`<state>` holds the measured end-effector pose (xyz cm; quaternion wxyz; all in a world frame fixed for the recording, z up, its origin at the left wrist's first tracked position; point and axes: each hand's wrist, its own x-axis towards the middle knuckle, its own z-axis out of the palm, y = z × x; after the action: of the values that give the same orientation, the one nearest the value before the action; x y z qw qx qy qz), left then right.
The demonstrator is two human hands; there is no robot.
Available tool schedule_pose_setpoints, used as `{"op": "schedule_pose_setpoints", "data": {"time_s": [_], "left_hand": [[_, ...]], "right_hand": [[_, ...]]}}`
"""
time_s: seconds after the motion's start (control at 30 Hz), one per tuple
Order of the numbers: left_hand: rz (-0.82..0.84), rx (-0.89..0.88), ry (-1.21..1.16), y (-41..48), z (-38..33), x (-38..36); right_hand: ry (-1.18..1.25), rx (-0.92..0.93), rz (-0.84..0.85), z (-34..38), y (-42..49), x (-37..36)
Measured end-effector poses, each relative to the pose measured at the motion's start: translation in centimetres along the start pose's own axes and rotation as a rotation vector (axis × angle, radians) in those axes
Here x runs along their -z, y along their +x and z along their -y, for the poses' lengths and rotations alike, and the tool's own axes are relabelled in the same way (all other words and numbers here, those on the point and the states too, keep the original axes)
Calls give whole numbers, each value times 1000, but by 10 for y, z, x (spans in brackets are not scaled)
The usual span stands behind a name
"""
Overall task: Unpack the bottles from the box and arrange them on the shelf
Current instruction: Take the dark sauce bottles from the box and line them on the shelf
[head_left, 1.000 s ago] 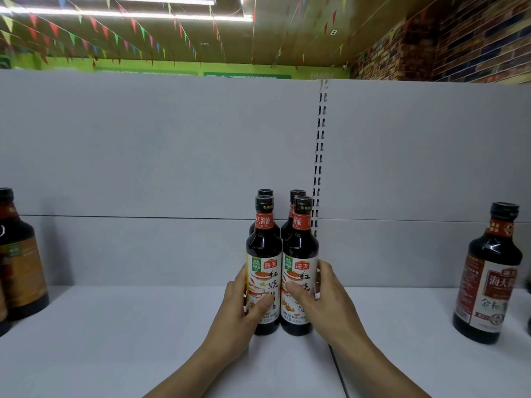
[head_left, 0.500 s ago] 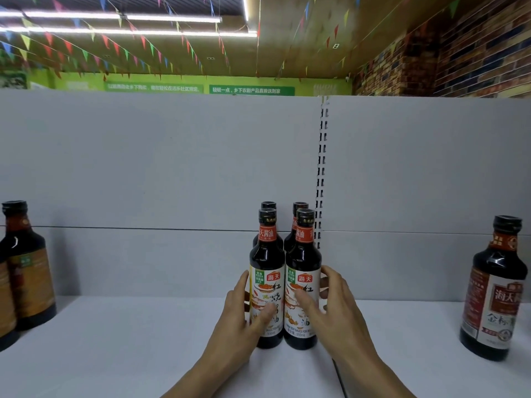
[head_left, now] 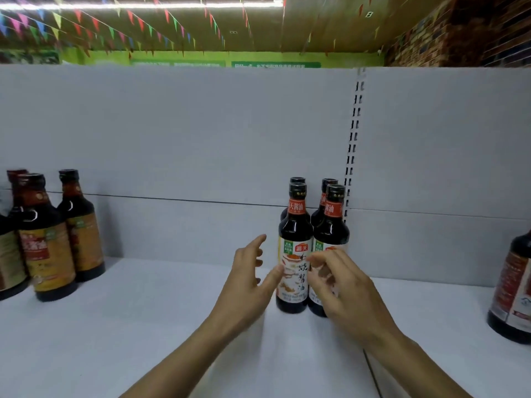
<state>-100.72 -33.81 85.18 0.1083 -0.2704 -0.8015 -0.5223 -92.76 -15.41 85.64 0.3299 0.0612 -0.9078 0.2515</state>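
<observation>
- Head view: four dark sauce bottles stand upright in a tight two-by-two group on the white shelf point(head_left: 143, 340), close to the slotted upright point(head_left: 355, 139) of the grey back panel point(head_left: 201, 139).
- Both hands gripped the front pair a second ago; now they have let go and are drawing back.
- The left hand point(head_left: 247, 285) is spread wide, fingers straight and lifted away. Its thumb lies at the label edge of the front left bottle point(head_left: 294, 248), and I cannot tell whether it touches.
- The right hand point(head_left: 342, 297) is blurred in front of the front right bottle point(head_left: 332, 225). Its fingers are loosely curled and seem to hold nothing.
- The two rear bottles point(head_left: 297, 180) show only their caps and shoulders behind the front pair.
- Judgement: this pair is placed and released, so the group of four is set; the next step is likely to fetch more from the box, which is out of sight.
- Other brown-labelled bottles point(head_left: 46, 239) stand well apart at the left, and one red-labelled bottle point(head_left: 514, 291) stands at the right edge.
</observation>
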Motion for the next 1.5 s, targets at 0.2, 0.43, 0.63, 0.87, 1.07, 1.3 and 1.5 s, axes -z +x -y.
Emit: {"op": "schedule_pose_setpoints", "data": {"time_s": [0.2,0.43,0.63,0.87,1.07,1.3,1.5], "left_hand": [[-17,59,2,-32,6,41],[-170,146,33,-98,17,125],[-318,226,73,-169,24,202],[-482,339,158,-282,33,277],[-660,508,221,-375,44,321],[-904,695,287,-446,57,349],[-1105,883,319,-480,73,354]], "right_hand": [[53,70,127,49,4,-16],[183,172,263,134,2,-68],[324,224,376,210,-20,-107],[495,327,514,305,-63,-166],[645,423,697,379,-104,-229],[781,542,925,449,-136,-297],[859,656,1147,490,-156,-341]]}}
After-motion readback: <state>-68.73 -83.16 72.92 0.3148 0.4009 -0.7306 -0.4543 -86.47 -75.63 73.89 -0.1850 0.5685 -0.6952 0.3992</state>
